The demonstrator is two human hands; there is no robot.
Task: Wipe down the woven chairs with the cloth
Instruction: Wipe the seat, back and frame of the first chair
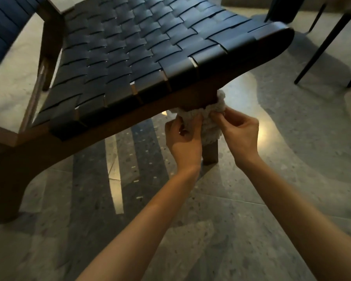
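Speckled terrazzo floor (251, 230), dim room. White cloth (208, 122) wrapped round woven chair (130, 47) front leg; left hand (182, 138), right hand (238, 134) both pinching cloth.

Both bare arms reached forward from the lower edge of the view, and the forearms stood closer to each other at the wrists. The left hand (183, 139) showed its back, with the fingers curled and the thumb pinching the cloth (210, 120). The right hand (240, 134) was near it at the same height, its thumb and bent fingers pinching the same cloth from the other side.
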